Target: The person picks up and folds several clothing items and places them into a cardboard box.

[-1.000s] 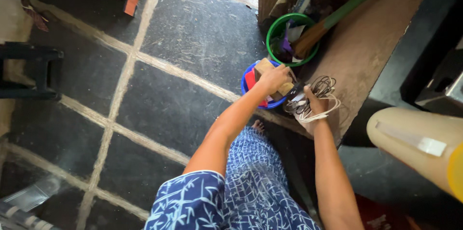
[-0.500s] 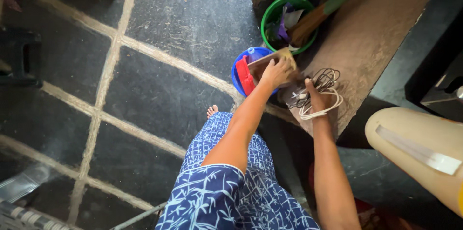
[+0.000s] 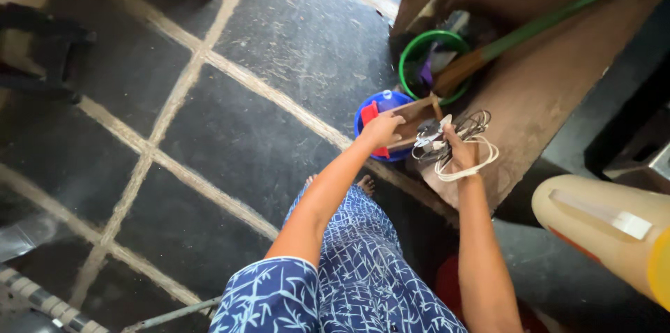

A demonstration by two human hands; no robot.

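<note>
Two hands busy over the dark stone floor [image 3: 230, 144]. Your left hand [image 3: 382, 129] grips a flat brown wooden piece [image 3: 416, 111], tilted, its lower end over the blue bucket's [image 3: 364, 106] rim. Your right hand [image 3: 460, 151] is clenched around a tangle of cables [image 3: 466, 139], just beside the wood. Green bucket [image 3: 419, 50] sits beyond, against the brown board's [image 3: 537, 82] edge.
</note>
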